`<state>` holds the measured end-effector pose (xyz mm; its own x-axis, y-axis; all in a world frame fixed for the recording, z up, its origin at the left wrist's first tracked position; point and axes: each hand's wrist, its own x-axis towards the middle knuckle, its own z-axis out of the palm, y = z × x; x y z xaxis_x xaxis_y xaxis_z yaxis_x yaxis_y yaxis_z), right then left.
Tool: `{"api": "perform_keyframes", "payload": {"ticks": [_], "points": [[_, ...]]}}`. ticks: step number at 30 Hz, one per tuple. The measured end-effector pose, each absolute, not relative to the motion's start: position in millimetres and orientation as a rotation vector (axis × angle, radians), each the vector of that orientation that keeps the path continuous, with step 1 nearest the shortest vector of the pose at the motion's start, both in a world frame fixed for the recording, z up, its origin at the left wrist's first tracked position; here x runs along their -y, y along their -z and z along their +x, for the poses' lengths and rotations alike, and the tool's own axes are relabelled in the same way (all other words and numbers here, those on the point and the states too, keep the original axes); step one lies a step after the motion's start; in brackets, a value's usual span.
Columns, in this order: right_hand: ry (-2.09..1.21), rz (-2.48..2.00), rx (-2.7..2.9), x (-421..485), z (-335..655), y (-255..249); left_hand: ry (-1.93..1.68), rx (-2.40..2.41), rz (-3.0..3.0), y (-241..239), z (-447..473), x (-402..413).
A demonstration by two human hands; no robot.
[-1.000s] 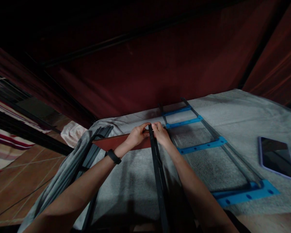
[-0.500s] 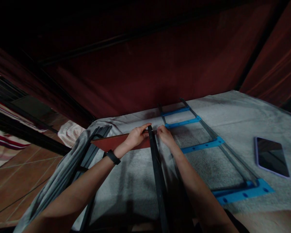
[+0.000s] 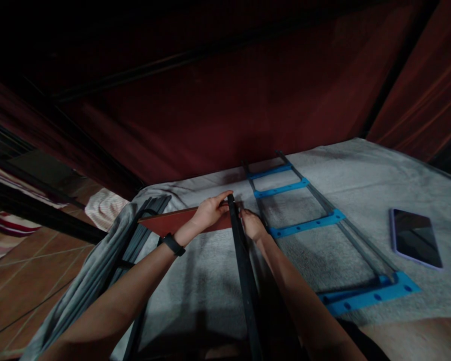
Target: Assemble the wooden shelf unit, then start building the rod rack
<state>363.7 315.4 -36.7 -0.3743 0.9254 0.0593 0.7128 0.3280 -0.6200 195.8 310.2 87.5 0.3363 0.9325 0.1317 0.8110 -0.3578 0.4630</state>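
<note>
My left hand [image 3: 210, 211], with a black band on its wrist, is closed around the joint where a long black bar [image 3: 244, 271] meets a reddish-brown board [image 3: 173, 220]. Its index finger lies across the bar's far end, the thumb below it. The bar runs back toward my body, and the board stretches left from it. On the bar's right side, my right hand [image 3: 253, 224] has its fingers pinched close to the bar, just below its end. A thin, small piece seems to show at these fingertips, too small to make out.
To the right lies a frame with blue crosspieces [image 3: 308, 223] and grey rods on a grey cloth [image 3: 368, 200]. A phone [image 3: 417, 238] rests farther right. Several grey tubes [image 3: 135, 250] lie at the left edge, above a tiled floor [image 3: 30, 286]. A dark red fabric wall [image 3: 225, 110] stands behind.
My right hand has moved slightly toward me along the bar's right side. My left hand keeps its hold on the bar and board. The whole view has shifted slightly.
</note>
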Motion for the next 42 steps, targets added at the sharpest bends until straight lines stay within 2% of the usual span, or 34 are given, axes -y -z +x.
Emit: {"api": "perform_keyframes", "payload": {"ticks": [42], "points": [[-0.750, -1.307, 2.236, -323, 373, 45, -0.494, -1.594, 2.327, -87, 194, -310]]}}
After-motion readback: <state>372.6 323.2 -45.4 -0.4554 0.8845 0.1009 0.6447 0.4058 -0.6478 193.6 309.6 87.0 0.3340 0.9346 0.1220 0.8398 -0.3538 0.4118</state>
